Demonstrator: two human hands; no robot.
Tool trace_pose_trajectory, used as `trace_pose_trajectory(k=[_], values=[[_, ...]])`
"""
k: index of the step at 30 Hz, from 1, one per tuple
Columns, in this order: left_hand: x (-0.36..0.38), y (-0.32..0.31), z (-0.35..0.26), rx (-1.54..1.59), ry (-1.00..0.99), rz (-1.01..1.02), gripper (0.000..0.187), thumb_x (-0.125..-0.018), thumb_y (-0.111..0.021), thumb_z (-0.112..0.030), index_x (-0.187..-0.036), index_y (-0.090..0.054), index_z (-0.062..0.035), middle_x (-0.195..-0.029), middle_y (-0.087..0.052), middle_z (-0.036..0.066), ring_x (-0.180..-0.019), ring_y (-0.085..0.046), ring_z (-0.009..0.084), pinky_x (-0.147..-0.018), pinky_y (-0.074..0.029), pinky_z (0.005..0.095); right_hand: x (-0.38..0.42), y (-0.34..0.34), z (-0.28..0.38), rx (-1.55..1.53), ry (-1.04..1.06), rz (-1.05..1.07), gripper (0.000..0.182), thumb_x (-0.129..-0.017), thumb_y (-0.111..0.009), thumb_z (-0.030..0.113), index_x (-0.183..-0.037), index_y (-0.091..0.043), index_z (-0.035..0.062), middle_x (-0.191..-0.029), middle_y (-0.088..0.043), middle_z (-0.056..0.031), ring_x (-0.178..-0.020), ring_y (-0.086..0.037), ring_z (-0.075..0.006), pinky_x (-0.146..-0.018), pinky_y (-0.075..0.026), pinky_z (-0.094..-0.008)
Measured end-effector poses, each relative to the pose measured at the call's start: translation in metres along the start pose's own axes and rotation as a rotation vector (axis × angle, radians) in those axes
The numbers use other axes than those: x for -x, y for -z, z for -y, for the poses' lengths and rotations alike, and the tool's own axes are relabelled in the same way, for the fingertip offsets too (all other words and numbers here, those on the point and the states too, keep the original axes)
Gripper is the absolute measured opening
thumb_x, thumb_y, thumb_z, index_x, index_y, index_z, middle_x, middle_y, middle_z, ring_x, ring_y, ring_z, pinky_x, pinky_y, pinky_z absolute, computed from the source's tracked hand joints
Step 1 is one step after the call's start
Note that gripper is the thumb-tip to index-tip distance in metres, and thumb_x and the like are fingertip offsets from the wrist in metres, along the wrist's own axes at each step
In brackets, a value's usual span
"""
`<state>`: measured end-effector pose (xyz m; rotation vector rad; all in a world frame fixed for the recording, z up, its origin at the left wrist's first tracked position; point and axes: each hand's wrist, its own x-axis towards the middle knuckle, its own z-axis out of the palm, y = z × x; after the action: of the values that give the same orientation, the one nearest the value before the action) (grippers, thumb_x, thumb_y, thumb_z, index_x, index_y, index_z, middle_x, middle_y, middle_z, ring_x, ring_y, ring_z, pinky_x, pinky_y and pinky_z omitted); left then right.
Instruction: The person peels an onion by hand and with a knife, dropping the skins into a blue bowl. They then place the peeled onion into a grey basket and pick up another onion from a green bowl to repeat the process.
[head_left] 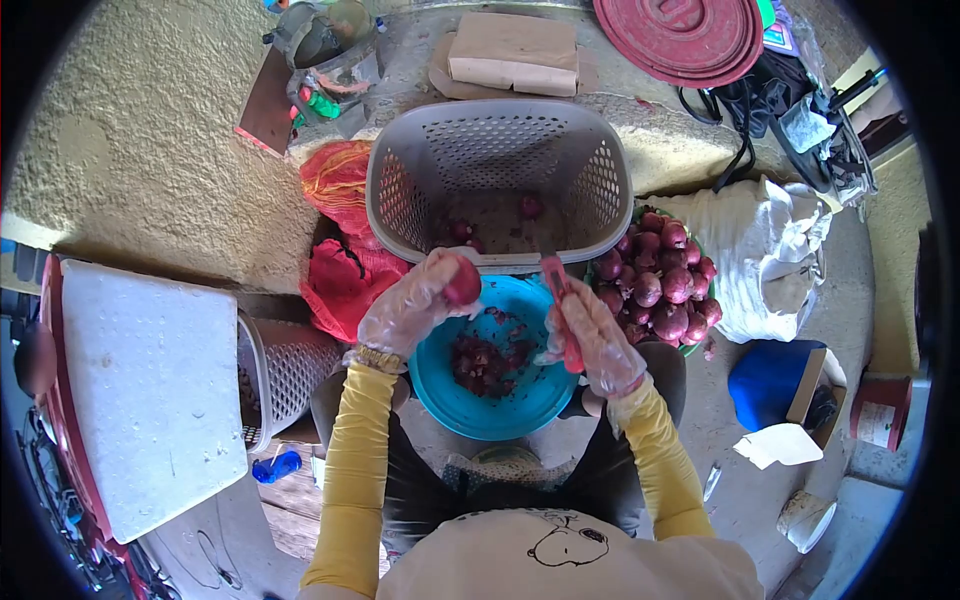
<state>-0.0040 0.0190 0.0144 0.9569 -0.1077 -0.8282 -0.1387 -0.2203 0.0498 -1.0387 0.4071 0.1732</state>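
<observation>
In the head view, my left hand (405, 308), in a clear plastic glove, is closed around a red onion (463, 282). My right hand (597, 335), gloved the same way, grips a knife (554, 275) by its red handle, the blade pointing up and away from me. Below and between both hands is a blue basin (435, 385) with dark red onion skins (485, 365) in its middle. Just beyond my hands stands a grey perforated basket (500, 262) with a few onions on its bottom. A heap of red onions (668, 285) lies to the right of the basin.
A red mesh sack (345, 270) lies left of the basket, and a white sack (760, 255) is at the right. Farther left are a white foam board (150, 390) and a second basket (295, 375). A cardboard piece (513, 50) and red lid (685, 35) rest on the back ledge.
</observation>
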Motion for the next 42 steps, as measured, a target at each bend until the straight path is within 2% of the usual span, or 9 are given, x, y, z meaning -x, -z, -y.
trace_pose_trajectory(k=[1,3,6,16,31,34,37,39,42], values=[[-0.006,-0.007,-0.001,0.002,-0.002,0.001,0.058,-0.101,-0.067,-0.044,-0.137,-0.052,0.0001,-0.115,-0.061,0.009,-0.101,-0.061,0.0193,-0.092,-0.055,0.0352,-0.01,-0.003,0.011,0.079,0.002,0.019,0.043,-0.111,-0.046,0.041,-0.134,-0.054,0.0057,-0.082,-0.054,0.0032,-0.07,-0.054,-0.0074,-0.059,-0.048,-0.026],[-0.016,-0.018,-0.004,0.374,-0.026,-0.121,0.061,-0.101,-0.066,-0.047,-0.133,-0.053,0.0037,-0.119,-0.063,0.018,-0.106,-0.064,0.0294,-0.095,-0.058,0.0465,-0.027,-0.009,0.028,0.238,0.086,0.047,0.044,-0.111,-0.046,0.045,-0.123,-0.061,0.0055,-0.072,-0.05,0.0049,-0.054,-0.045,-0.0043,-0.047,-0.038,-0.0206],[-0.038,-0.007,-0.006,0.627,-0.031,-0.09,0.062,-0.097,-0.071,-0.048,-0.123,-0.055,0.0058,-0.118,-0.061,0.023,-0.105,-0.066,0.0356,-0.093,-0.06,0.0513,-0.06,-0.015,0.045,0.279,0.192,0.186,0.054,-0.109,-0.044,0.053,-0.128,-0.059,0.0048,-0.068,-0.046,0.0054,-0.05,-0.043,-0.0039,-0.042,-0.039,-0.0228],[-0.049,-0.001,0.003,0.501,-0.101,-0.155,0.06,-0.099,-0.068,-0.047,-0.123,-0.055,0.0068,-0.106,-0.067,0.021,-0.1,-0.07,0.0413,-0.089,-0.061,0.0532,-0.099,-0.024,0.028,0.151,0.113,0.211,0.045,-0.111,-0.046,0.047,-0.125,-0.061,0.0072,-0.073,-0.049,0.0074,-0.047,-0.037,-0.003,-0.041,-0.032,-0.0213],[-0.078,0.001,0.003,0.743,-0.101,-0.156,0.054,-0.109,-0.049,-0.048,-0.134,-0.055,-0.0005,-0.126,-0.059,0.021,-0.122,-0.059,0.0408,-0.1,-0.054,0.0566,-0.113,-0.011,0.01,0.14,0.193,0.174,0.037,-0.112,-0.048,0.036,-0.139,-0.054,0.0108,-0.086,-0.05,0.0059,-0.052,-0.04,-0.002,-0.043,-0.036,-0.0199],[-0.077,-0.008,-0.003,0.727,-0.119,-0.125,0.054,-0.11,-0.045,-0.046,-0.139,-0.053,-0.0003,-0.131,-0.057,0.023,-0.128,-0.055,0.0413,-0.104,-0.051,0.0579,-0.111,-0.009,0.019,0.078,0.109,0.191,0.039,-0.112,-0.048,0.035,-0.142,-0.05,0.0107,-0.09,-0.052,0.0059,-0.06,-0.045,-0.0024,-0.048,-0.041,-0.0212],[-0.076,-0.015,-0.004,0.637,-0.103,-0.152,0.054,-0.111,-0.044,-0.044,-0.142,-0.051,-0.0002,-0.134,-0.057,0.024,-0.131,-0.054,0.0414,-0.104,-0.051,0.0576,-0.112,-0.005,0.026,-0.017,0.026,0.19,0.04,-0.112,-0.049,0.03,-0.146,-0.045,0.0097,-0.099,-0.055,0.0031,-0.077,-0.053,-0.006,-0.063,-0.049,-0.0254],[-0.079,-0.013,-0.001,0.583,-0.117,-0.15,0.055,-0.111,-0.044,-0.044,-0.143,-0.05,0.0003,-0.136,-0.057,0.024,-0.13,-0.056,0.0414,-0.104,-0.051,0.0552,-0.12,0.001,0.023,-0.269,0.114,0.301,0.037,-0.111,-0.051,0.02,-0.145,-0.043,0.0086,-0.109,-0.056,-0.0033,-0.094,-0.056,-0.0128,-0.081,-0.054,-0.0332],[-0.075,-0.014,-0.003,0.512,-0.133,-0.113,0.059,-0.11,-0.046,-0.048,-0.142,-0.05,0.0016,-0.129,-0.06,0.024,-0.12,-0.062,0.0408,-0.102,-0.054,0.0525,-0.125,0.008,0.029,-0.387,0.132,0.438,0.041,-0.11,-0.052,0.016,-0.148,-0.04,0.0084,-0.112,-0.055,-0.0048,-0.102,-0.054,-0.015,-0.092,-0.051,-0.0345]])
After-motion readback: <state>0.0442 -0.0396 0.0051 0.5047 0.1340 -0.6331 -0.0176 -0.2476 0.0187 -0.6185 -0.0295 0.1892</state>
